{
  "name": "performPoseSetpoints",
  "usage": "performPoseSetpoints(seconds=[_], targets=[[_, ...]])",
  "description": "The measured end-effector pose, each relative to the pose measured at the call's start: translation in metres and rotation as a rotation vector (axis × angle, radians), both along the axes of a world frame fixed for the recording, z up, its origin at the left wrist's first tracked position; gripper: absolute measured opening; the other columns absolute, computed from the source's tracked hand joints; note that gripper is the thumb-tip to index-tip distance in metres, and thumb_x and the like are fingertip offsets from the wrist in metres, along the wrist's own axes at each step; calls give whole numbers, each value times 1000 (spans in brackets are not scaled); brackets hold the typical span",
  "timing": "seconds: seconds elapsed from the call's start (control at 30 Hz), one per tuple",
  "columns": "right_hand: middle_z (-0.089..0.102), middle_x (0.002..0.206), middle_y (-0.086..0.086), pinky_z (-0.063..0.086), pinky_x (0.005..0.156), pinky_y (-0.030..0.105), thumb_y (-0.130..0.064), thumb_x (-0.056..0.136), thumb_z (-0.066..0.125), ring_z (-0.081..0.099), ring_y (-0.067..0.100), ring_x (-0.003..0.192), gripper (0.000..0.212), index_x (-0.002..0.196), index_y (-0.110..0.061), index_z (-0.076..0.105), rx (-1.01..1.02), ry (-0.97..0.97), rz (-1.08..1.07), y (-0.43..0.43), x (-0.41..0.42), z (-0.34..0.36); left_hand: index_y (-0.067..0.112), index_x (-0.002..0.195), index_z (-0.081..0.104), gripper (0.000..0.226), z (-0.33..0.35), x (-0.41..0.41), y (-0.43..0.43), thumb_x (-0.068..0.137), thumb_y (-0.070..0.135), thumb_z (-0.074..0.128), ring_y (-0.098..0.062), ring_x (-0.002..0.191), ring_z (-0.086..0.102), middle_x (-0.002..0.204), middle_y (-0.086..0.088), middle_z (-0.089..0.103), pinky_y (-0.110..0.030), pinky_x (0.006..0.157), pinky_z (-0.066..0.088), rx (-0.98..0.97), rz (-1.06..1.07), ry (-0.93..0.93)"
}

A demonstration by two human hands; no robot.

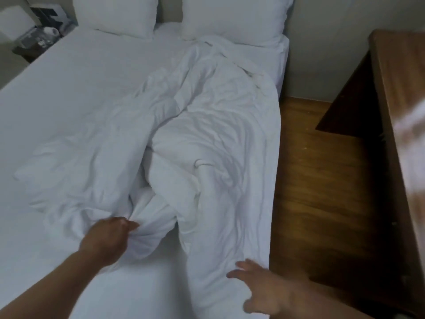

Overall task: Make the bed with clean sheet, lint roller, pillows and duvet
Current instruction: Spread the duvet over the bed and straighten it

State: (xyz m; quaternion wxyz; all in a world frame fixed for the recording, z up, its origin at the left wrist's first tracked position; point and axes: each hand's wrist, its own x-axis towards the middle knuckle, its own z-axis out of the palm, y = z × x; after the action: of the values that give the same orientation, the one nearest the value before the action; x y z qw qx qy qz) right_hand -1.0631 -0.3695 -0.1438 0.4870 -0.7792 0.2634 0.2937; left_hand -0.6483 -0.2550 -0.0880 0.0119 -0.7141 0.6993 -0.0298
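Duvet (pixel 213 125) is bunched on the right half of the sheet (pixel 69 88), long axis run foot-to-head, far end up against the right pillow (pixel 232 17). Near fold is gripped by the left hand (pixel 108 238), fingers curled into fabric. Right hand (pixel 264 286) is held at the duvet's near right edge, fingers (pixel 243 264) spread; contact cannot be told. Pillows counted: two, left pillow (pixel 115 12) uncovered. Wooden desk (pixel 395 88) close on the right; nightstand (pixel 34 42) far left.

- A rumpled white duvet (pixel 207 139) lies bunched along the right half of the sheet (pixel 69 77).
- The left hand (pixel 108 238) grips a duvet fold, lower centre.
- The right hand (pixel 259 286), fingers spread, rests at the duvet's lower right edge.
- Two pillows (pixel 117 12) stand at the top.
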Motion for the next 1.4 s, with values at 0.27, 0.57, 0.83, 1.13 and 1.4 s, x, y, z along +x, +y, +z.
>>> performPoseSetpoints(seconds=[0.27, 0.57, 0.83, 1.13, 1.4], targets=[[-4, 167, -4, 19, 121, 28, -81, 60, 72, 13, 16, 152, 141, 158, -30, -16, 0, -39, -463, 65, 108, -34, 8, 87, 78, 46, 56, 48, 15, 69, 25, 40, -35, 64, 71, 78, -11, 74, -43, 51, 58, 122, 26, -116], [55, 134, 10, 42, 103, 31, -28, 100, 38, 56, 24, 119, 71, 159, -24, -2, -583, 190, -417, 131, 146, -90, 24, 100, 77, 34, -6, 39, 84, 78, 16, 53, -30, 83, 70, 87, -2, 70, -39, 72, 53, 146, 124, 19], [70, 100, 2, 53, 74, 28, -11, 96, 44, 65, 17, 86, 26, 91, -18, 69, -591, 189, -730, 208, 92, -6, 17, 80, 79, 43, 129, 227, 165, 65, 36, 43, -32, 69, 72, 80, -11, 73, -40, 64, 58, 30, -44, -216], [66, 76, -6, 52, 68, 32, -11, 91, 42, 63, 16, 73, 26, 77, -21, 62, -469, 125, -902, 305, 123, 18, 36, 148, 34, 70, 73, 158, 165, 85, 32, 63, -24, 140, 37, 152, -1, 35, -49, 112, 37, 639, 231, -104], [68, 90, -7, 51, 73, 30, -10, 97, 41, 64, 16, 79, 27, 101, -27, 60, -455, -49, -936, 336, 134, 11, 30, 150, 30, 76, 4, 100, 261, 84, 38, 67, -27, 133, 41, 143, -2, 38, -45, 105, 44, 888, 368, -16]])
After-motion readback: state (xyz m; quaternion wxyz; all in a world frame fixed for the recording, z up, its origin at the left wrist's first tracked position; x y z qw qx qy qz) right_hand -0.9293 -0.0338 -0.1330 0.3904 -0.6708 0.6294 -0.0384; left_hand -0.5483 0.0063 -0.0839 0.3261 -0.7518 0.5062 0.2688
